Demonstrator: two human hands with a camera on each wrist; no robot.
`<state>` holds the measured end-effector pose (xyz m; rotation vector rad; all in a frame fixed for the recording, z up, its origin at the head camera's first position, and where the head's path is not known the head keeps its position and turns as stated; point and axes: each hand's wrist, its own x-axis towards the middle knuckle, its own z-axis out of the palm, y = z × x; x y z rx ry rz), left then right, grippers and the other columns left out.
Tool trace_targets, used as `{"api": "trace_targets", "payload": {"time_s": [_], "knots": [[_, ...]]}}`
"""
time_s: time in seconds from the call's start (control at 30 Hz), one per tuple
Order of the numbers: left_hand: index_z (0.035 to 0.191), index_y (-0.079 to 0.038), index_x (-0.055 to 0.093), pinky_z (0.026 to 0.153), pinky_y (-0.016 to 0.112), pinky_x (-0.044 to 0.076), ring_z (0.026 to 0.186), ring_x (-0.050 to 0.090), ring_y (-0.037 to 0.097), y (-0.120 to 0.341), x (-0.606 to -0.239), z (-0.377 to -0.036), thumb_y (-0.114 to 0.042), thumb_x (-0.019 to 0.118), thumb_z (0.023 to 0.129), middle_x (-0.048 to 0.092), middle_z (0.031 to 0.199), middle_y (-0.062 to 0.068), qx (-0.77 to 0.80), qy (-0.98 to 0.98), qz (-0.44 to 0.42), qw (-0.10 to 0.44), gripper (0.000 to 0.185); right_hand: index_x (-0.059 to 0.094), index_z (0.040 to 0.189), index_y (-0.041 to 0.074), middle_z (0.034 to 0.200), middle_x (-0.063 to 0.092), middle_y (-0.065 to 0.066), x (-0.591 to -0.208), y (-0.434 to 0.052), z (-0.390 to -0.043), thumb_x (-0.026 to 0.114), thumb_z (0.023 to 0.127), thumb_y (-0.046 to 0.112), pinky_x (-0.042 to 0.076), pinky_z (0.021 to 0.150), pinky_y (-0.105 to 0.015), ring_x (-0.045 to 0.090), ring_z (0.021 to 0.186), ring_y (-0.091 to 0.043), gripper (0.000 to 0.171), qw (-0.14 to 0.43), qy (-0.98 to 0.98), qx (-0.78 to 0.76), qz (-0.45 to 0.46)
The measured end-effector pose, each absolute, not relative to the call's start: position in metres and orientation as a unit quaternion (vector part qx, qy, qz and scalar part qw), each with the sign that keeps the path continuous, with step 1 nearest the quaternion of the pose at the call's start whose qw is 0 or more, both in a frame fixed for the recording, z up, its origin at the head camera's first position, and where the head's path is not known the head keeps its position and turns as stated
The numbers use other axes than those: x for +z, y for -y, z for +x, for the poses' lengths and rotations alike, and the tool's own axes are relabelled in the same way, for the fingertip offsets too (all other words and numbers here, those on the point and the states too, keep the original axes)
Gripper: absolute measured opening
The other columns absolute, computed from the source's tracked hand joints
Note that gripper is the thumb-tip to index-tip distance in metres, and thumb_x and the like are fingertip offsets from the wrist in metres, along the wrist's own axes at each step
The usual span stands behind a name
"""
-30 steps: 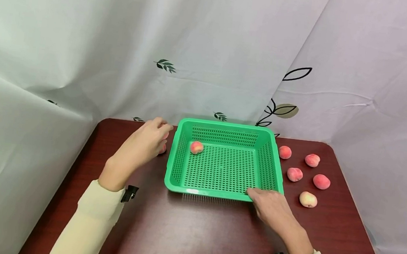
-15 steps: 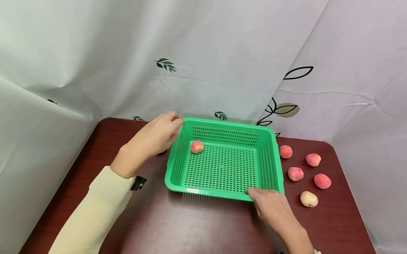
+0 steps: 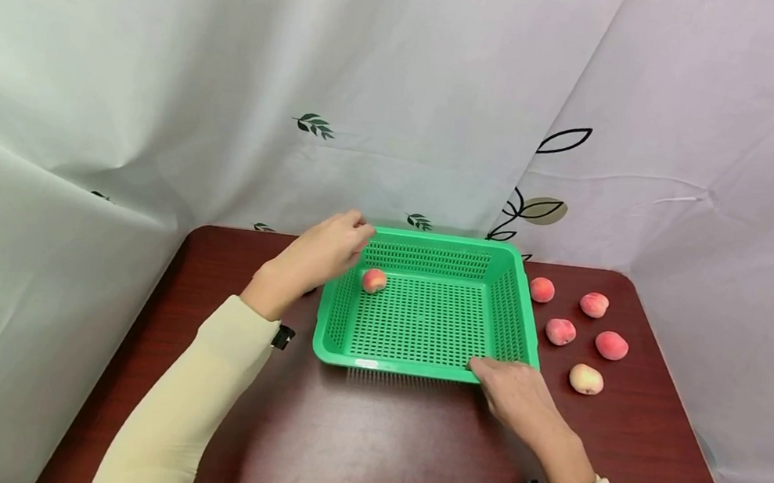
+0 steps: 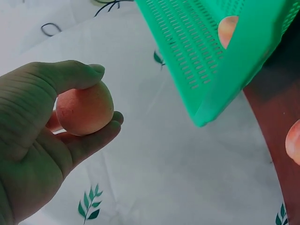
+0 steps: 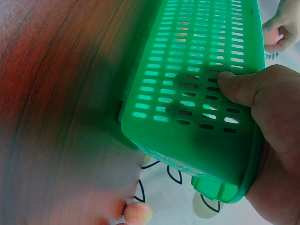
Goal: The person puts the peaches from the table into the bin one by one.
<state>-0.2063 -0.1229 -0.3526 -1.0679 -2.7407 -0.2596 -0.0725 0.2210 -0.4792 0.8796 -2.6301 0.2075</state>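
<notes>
Standing on a dark red wooden table [image 3: 373, 445], draped behind and on both sides with pale leaf-print cloth [image 3: 162, 92], is a green perforated plastic basket [image 3: 416, 367], set at the middle toward the far edge. The person's right hand [image 3: 519, 397] grips the basket's near right corner, thumb curled over the rim and onto the inside wall, steadying it. The left hand [image 3: 318, 254] hangs above the basket's far left corner; the wrist view shows its thumb and fingers closed around a peach [image 4: 84, 108], held in the air and clear of the basket.

One peach [image 3: 373, 280] already lies inside the basket near the far left. Five more peaches sit loose on the table to the right of the basket, the nearest of them [image 3: 586, 379] paler than the rest. Another peach shows only partly at the left of the basket, mostly hidden by the left wrist.

The step in hand looks like carrying fruit into the basket, early on. The next move likely calls for bringing the held peach lower over the basket floor and loosening the fingers gently, so it does not roll or bounce.
</notes>
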Motion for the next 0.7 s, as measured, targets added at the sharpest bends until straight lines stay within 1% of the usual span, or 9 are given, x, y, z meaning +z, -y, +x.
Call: {"api": "trace_targets", "payload": {"time_s": [0.1,0.2,0.37,0.5,0.7], "knots": [[0.111,0.000,0.067,0.075,0.038,0.052,0.085,0.058,0.029,0.116,-0.357,-0.211,0.000,0.058,0.099,0.060,0.103,0.016,-0.084,0.921,-0.371,0.086,0.015,0.038,0.072,0.021,0.061,0.028,0.011,-0.479,-0.221,-0.072,0.054,0.085,-0.004,0.018,0.050,-0.021,0.024,0.051,-0.003,0.032,0.180,0.930,0.074,0.311],[0.110,-0.002,0.066,0.072,0.037,0.049,0.082,0.055,0.027,0.111,-0.362,-0.216,-0.002,0.057,0.099,0.058,0.101,0.014,-0.080,0.922,-0.372,0.063,0.014,0.037,0.072,0.021,0.061,0.027,0.011,-0.479,-0.220,-0.072,0.054,0.085,-0.004,0.018,0.050,-0.021,0.023,0.051,-0.003,0.033,0.178,0.930,0.074,0.312],[0.108,-0.004,0.065,0.070,0.035,0.046,0.080,0.052,0.024,0.105,-0.368,-0.222,-0.003,0.058,0.100,0.056,0.099,0.011,-0.087,0.928,-0.361,0.026,0.011,0.038,0.073,0.021,0.061,0.029,0.011,-0.479,-0.218,-0.072,0.055,0.085,-0.004,0.018,0.050,-0.021,0.024,0.051,-0.003,0.033,0.175,0.931,0.072,0.312],[0.107,-0.005,0.065,0.068,0.033,0.042,0.076,0.049,0.022,0.098,-0.369,-0.228,-0.003,0.057,0.101,0.054,0.096,0.010,-0.093,0.929,-0.359,0.013,0.010,0.038,0.073,0.021,0.060,0.030,0.011,-0.478,-0.218,-0.072,0.055,0.085,-0.003,0.019,0.050,-0.021,0.026,0.050,-0.004,0.032,0.176,0.931,0.070,0.311],[0.108,-0.007,0.063,0.068,0.032,0.041,0.077,0.048,0.021,0.083,-0.371,-0.238,-0.005,0.060,0.101,0.053,0.098,0.009,-0.101,0.927,-0.362,-0.009,0.008,0.038,0.073,0.021,0.061,0.030,0.011,-0.477,-0.219,-0.072,0.056,0.085,-0.003,0.020,0.050,-0.022,0.027,0.051,-0.005,0.032,0.178,0.931,0.072,0.310]]}}
